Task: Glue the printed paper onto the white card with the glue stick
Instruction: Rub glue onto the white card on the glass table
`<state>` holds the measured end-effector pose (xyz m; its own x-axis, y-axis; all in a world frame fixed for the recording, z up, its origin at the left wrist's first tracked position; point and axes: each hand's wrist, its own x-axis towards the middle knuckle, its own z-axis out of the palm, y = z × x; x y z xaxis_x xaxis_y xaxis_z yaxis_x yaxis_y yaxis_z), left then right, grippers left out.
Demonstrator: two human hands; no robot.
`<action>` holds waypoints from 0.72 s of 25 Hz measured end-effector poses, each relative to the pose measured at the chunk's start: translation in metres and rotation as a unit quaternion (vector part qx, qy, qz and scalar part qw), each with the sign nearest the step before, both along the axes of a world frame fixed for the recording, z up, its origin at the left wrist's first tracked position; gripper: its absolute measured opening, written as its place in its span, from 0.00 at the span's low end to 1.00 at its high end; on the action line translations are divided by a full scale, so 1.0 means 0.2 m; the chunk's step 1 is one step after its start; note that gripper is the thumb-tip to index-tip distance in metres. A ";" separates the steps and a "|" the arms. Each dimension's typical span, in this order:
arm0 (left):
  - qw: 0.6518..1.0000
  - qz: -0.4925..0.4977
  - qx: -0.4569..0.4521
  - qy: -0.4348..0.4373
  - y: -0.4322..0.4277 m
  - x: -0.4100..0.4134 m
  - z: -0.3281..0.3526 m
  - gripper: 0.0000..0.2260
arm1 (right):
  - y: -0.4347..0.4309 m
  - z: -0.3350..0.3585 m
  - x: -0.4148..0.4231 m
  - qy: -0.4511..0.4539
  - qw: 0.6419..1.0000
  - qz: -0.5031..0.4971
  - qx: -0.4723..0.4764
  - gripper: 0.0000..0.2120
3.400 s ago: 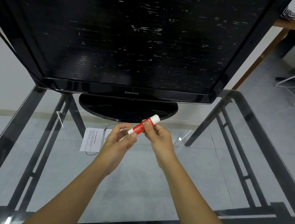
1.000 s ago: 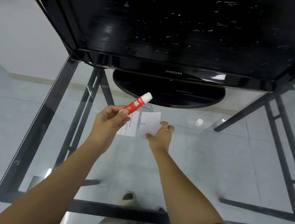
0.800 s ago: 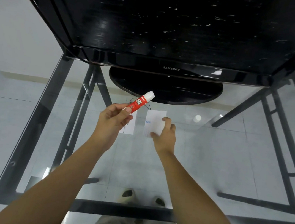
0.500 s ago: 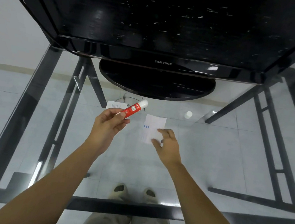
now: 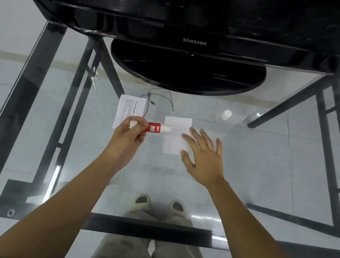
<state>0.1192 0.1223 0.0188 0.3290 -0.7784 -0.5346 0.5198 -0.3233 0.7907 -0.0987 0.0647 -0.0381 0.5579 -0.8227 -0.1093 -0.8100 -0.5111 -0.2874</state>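
Likely light and slippery, the thin white card point(image 5: 175, 143) at the clear glass table's point(image 5: 267, 166) middle sits pinned at its edge under the flat, spread right hand point(image 5: 203, 156), the left hand point(image 5: 128, 139) gripping a red-and-white glue stick point(image 5: 154, 127).

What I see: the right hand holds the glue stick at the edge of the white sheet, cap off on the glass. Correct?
No: the head view shows the left hand holds the glue stick at the edge of the white sheet. The cap is off, on the glass.
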 end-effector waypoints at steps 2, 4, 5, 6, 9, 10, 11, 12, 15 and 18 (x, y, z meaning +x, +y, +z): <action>0.995 -0.047 -0.014 -0.088 -0.03 0.01 0.03 0.10 | 0.00 0.03 0.00 -0.002 1.000 -0.008 -0.026 0.23; 0.981 -0.091 -0.021 -0.170 -0.06 0.01 0.05 0.16 | -0.01 0.04 0.00 -0.004 0.999 -0.009 -0.033 0.23; 0.973 -0.110 -0.027 -0.199 -0.07 0.01 0.05 0.16 | -0.01 0.03 0.01 -0.002 0.999 -0.008 -0.031 0.23; 0.964 -0.131 -0.039 -0.229 -0.09 0.01 0.05 0.15 | -0.01 0.01 0.01 -0.002 0.999 -0.008 -0.032 0.24; 0.914 -0.230 -0.072 -0.326 -0.13 0.00 0.06 0.11 | -0.01 0.00 0.01 -0.011 1.000 -0.015 -0.024 0.25; 0.884 -0.272 -0.087 -0.371 -0.14 0.01 0.07 0.11 | -0.02 0.00 0.01 -0.015 0.999 -0.019 -0.020 0.25; 0.851 -0.310 -0.101 -0.411 -0.15 0.01 0.07 0.10 | -0.02 0.00 0.00 -0.016 0.999 -0.024 -0.019 0.26; 0.826 -0.339 -0.110 -0.436 -0.15 0.01 0.08 0.10 | -0.02 0.00 0.00 -0.016 0.999 -0.025 -0.020 0.27; 0.802 -0.385 -0.107 -0.445 -0.15 0.02 0.08 0.11 | -0.02 -0.01 0.00 -0.005 0.999 -0.026 -0.024 0.27; 0.774 -0.419 -0.110 -0.462 -0.15 0.02 0.07 0.11 | -0.02 -0.01 0.01 -0.008 0.999 -0.027 -0.025 0.27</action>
<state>0.1237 0.0930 0.0322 -0.1786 -0.9642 -0.1960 -0.6200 -0.0444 0.7834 -0.0968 0.0607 -0.0397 0.5141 -0.8557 -0.0584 -0.8324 -0.4814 -0.2747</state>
